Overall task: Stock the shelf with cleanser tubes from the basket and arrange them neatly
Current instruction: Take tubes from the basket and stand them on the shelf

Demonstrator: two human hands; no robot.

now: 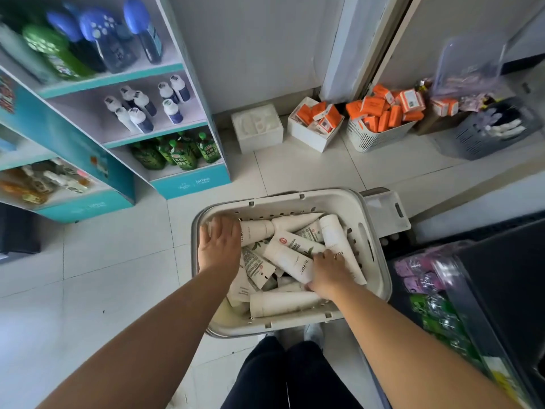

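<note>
Left grip flat; right grip curled round tube.

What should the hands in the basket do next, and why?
Probably lift the right hand with the FLORAL tube clear of the basket. Its fingers curl round that tube, while the left hand only lies flat on the other tubes.

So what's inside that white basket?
White cleanser tubes, piled every way. The left hand lies flat on them; the right hand grips one. The basket floor underneath is covered.
</note>
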